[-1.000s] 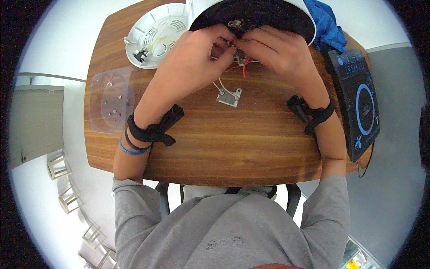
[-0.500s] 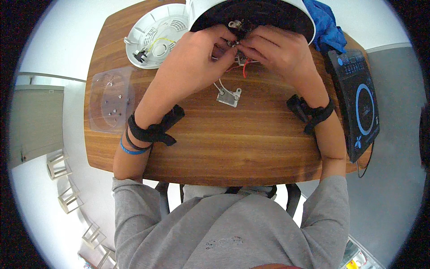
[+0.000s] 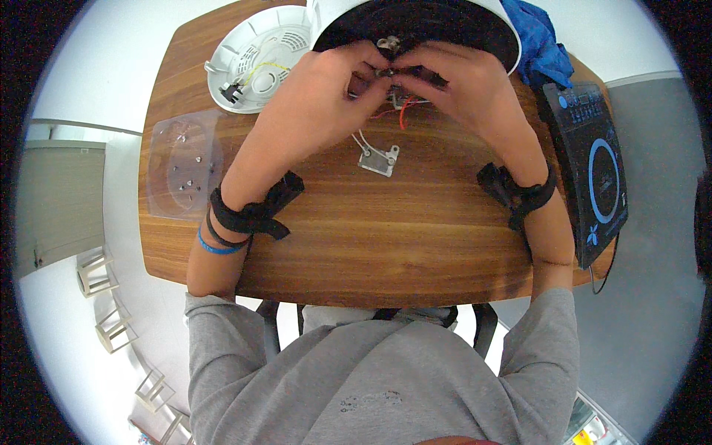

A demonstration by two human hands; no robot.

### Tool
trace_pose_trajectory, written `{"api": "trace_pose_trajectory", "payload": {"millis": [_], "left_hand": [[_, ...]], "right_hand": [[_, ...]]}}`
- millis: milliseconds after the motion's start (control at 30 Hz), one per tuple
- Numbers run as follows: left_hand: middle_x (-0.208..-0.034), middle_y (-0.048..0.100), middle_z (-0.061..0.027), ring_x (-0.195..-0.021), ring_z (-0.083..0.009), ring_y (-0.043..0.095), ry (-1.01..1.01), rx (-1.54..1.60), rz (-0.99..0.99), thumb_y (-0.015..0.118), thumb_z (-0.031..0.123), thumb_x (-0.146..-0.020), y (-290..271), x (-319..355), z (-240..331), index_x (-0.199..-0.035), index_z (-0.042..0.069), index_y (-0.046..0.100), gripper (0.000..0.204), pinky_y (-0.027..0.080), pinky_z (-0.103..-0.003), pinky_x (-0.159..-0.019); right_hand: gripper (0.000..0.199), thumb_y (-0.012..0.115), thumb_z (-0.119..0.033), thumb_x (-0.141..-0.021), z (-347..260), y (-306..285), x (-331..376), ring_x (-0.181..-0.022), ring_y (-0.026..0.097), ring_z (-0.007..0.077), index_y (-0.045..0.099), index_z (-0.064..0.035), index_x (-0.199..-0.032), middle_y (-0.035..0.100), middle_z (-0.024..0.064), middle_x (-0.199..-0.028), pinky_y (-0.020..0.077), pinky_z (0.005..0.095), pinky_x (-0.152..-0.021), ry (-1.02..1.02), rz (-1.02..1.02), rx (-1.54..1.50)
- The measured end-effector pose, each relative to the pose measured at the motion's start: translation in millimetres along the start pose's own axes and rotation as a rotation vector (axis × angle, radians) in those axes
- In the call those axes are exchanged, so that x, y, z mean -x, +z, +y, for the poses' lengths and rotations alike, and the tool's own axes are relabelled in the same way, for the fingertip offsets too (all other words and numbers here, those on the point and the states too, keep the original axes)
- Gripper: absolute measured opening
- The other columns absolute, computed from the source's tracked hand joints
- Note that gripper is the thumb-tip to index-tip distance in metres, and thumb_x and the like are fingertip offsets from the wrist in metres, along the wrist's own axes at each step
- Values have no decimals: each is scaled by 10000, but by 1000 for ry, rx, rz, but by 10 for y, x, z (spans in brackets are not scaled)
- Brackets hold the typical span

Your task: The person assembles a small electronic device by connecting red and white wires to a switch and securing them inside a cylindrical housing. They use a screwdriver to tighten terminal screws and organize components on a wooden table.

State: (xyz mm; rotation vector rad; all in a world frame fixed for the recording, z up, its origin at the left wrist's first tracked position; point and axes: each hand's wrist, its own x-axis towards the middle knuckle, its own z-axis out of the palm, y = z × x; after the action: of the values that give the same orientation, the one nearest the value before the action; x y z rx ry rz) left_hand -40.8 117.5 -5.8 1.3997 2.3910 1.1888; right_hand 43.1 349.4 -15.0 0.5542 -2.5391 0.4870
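Observation:
A round appliance housing (image 3: 512, 33), white outside and dark inside, lies with its open side toward me at the far edge. My left hand (image 3: 326, 89) and my right hand (image 3: 471, 85) meet at its mouth, fingertips pinched together around a tiny dark, shiny part I cannot make out. Just beyond the fingertips a small metal bracket (image 3: 388, 44) shows inside the housing. Red wires (image 3: 404, 115) curve out below my right fingers. Nearer to me, a small rectangular metal plate (image 3: 378, 161) lies on the table, joined to white wires that run up under my hands.
A white vented cover (image 3: 222, 70) with a black connector and yellow wire lies far left. Several screws sit on a clear plastic sheet (image 3: 167, 167) on the wooden table (image 3: 356, 245). At the right are a black induction cooktop (image 3: 586, 178) and a blue cloth (image 3: 538, 44).
My right hand has turned slightly, and its thumb and fingers have spread a little apart at the knuckles. The left hand keeps almost the same place at the housing.

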Motion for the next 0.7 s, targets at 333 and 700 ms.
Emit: {"api": "trace_pose_trajectory", "payload": {"millis": [333,700], "left_hand": [[-990,801,-167,-885,-281,799,24,85,46,754,115,-996,31,-10,-44,-1116,-1,715,172,640,-388,-778],[-981,790,-112,-855,-198,766,42,48,28,759,138,-1023,30,1,-81,-1165,31,711,185,608,-345,-752]], "right_hand": [[229,758,-365,-989,-40,16,3,-792,767,367,821,-177,-1102,785,144,-899,631,477,-711,158,-32,-29],[227,756,-362,-984,-82,29,18,-817,769,377,826,-160,-1060,790,149,-922,622,486,-736,301,-75,-161]]}}
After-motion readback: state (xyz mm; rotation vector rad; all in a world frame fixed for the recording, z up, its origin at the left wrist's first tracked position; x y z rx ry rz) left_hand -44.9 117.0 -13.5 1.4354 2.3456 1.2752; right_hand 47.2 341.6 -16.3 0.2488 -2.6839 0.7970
